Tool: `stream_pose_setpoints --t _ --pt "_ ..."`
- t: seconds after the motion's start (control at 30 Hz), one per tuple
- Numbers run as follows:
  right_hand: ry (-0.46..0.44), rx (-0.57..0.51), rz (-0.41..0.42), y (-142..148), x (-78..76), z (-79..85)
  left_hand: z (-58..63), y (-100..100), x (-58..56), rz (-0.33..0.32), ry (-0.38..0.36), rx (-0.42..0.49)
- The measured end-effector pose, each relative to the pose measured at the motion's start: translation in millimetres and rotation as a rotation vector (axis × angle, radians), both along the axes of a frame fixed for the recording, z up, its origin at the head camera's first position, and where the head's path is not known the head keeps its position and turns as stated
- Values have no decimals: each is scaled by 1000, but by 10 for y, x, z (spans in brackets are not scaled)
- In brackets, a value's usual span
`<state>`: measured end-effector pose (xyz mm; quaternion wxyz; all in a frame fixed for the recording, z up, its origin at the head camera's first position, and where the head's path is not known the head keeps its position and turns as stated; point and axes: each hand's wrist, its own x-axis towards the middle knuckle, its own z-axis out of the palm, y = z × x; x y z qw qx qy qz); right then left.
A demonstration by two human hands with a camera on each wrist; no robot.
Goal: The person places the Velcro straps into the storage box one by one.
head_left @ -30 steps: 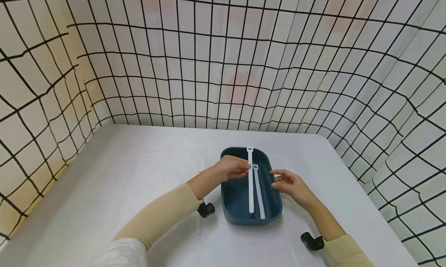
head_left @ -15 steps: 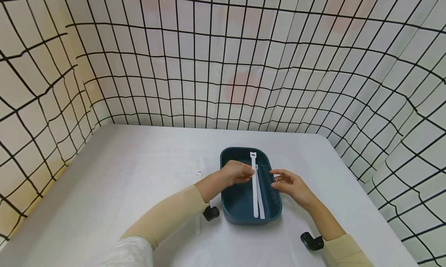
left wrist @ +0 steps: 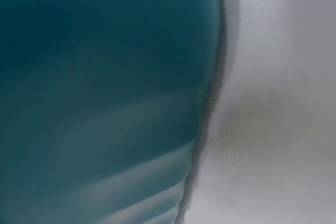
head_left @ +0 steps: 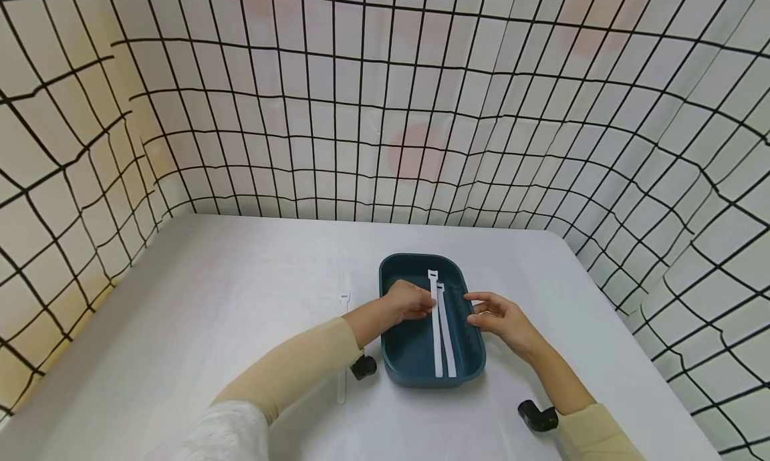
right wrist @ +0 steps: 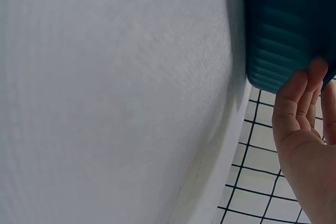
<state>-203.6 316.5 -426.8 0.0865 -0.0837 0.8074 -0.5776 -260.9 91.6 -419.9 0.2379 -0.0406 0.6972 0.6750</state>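
Observation:
My left hand (head_left: pixel 410 300) reaches over a dark teal plastic bin (head_left: pixel 404 357) and pinches a white hook-and-loop cable tie (head_left: pixel 437 347) near its slotted head. This tie stands lengthwise inside the bin's outline, left of a second white cable tie (head_left: pixel 447 334) lying in the bin. My right hand (head_left: pixel 502 321) is at the bin's right rim, fingers loosely bent, fingertips touching the edge. From the right wrist, the hand (right wrist: pixel 304 129) shows beside the ribbed bin wall (right wrist: pixel 275 32). In the left wrist view only the bin's side (left wrist: pixel 115 77) and table appear; the left hand is out of that view.
Left of the bin a third white cable tie (head_left: pixel 342 389) lies on the white table (head_left: pixel 259 280), partly hidden by my left forearm. Black wrist cameras (head_left: pixel 537 416) sit on both wrists. A black grid netting (head_left: pixel 337 113) rises behind the table and along its sides.
My left hand has brought the cable tie nearer and lower, so its head no longer overlaps the bin's far rim. It shifted right, then slightly back left. My right hand stays put.

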Motion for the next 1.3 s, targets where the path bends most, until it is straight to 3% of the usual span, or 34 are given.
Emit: stream_pose_setpoints --t 0.17,0.4,0.83,1.3 --pt "-8 4 -13 0 -2 -6 3 28 49 15 27 -78" --pt "-2 12 0 7 -8 -22 19 53 54 40 8 -184" --pt "-12 21 -11 18 -23 -33 -6 91 39 35 -11 -222" --pt "-3 8 2 16 -31 -44 -23 65 38 -20 76 -356"
